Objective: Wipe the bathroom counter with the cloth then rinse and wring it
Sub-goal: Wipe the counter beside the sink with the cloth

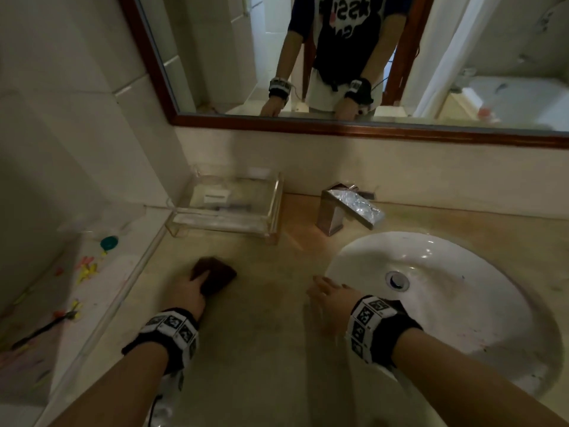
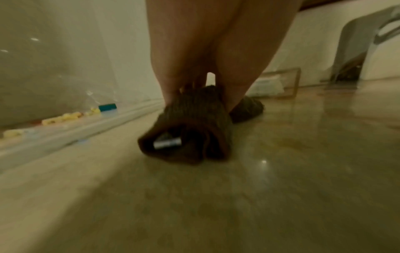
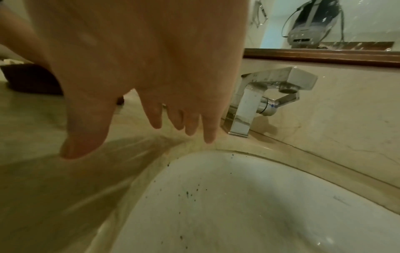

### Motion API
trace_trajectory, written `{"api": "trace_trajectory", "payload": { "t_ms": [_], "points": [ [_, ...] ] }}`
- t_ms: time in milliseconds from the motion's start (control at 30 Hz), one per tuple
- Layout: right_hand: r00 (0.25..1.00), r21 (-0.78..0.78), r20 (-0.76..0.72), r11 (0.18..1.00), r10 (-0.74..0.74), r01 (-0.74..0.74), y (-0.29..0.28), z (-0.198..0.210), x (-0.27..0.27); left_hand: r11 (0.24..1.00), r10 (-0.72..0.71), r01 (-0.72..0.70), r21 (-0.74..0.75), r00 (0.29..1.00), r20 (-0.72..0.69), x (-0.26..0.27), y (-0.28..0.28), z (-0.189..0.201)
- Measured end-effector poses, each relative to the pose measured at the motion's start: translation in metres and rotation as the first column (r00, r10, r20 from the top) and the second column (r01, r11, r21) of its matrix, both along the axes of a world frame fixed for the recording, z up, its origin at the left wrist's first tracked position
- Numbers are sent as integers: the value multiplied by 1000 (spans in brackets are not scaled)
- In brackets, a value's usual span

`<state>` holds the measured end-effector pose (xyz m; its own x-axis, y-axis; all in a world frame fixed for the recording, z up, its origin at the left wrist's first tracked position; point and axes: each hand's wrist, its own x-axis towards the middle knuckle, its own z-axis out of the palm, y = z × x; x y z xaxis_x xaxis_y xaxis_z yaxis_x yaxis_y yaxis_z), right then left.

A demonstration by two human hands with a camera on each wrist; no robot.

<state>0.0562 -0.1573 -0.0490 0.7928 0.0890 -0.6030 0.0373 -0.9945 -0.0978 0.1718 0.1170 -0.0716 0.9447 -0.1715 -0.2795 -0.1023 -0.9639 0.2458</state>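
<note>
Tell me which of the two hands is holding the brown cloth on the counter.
The left hand grips the brown cloth on the counter. The right hand lies flat and empty beside the sink.

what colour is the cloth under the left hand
Dark brown, with a ribbed knit texture. The cloth shows best in the left wrist view.

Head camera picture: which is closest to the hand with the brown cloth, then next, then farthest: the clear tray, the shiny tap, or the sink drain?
From the left hand:
1. Clear tray, behind it by the wall.
2. Tap, back and to the right.
3. Sink drain, far right in the basin.
</note>
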Motion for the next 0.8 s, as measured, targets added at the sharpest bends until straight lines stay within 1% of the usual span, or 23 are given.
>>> {"api": "trace_trajectory", "payload": {
  "t_ms": [100,133,200,300,400,433,467,533,600,700,800],
  "points": [
    [998,-23,22,998,51,-50,1,-17,2,997,-26,27,76,1000,-6,-9,-9,-11],
    [997,-29,23,997,67,-66,1,-19,2,996,-31,32,81,999,-16,-11,-14,-12],
    [998,-17,12,997,69,-69,-1,-21,1,991,-80,83,104,996,-40,-19,-30,-11],
    [998,18,-28,998,53,-52,-4,-14,4,965,-235,242,96,969,-80,-44,-65,-2],
    [994,29,-77,997,73,-71,-4,-2,14,898,-435,439,28,896,-84,-73,-95,8],
    [993,28,-97,997,69,-66,-3,5,17,891,-453,455,-4,887,-93,-74,-99,10],
    [992,19,-111,999,51,-49,-5,8,21,902,-432,428,-58,895,-108,-69,-100,14],
    [995,2,-100,1000,-3,3,-9,11,26,924,-356,329,-196,927,-120,-49,-91,20],
    [997,0,-57,999,-54,54,-10,12,29,935,-275,247,-254,958,-82,-20,-68,28],
    [994,62,39,993,-104,102,-9,11,35,965,-134,122,-230,990,-34,24,-24,33],
    [987,102,44,984,-154,149,-4,9,37,991,37,-41,-124,999,-36,53,18,23]
  ]
}}
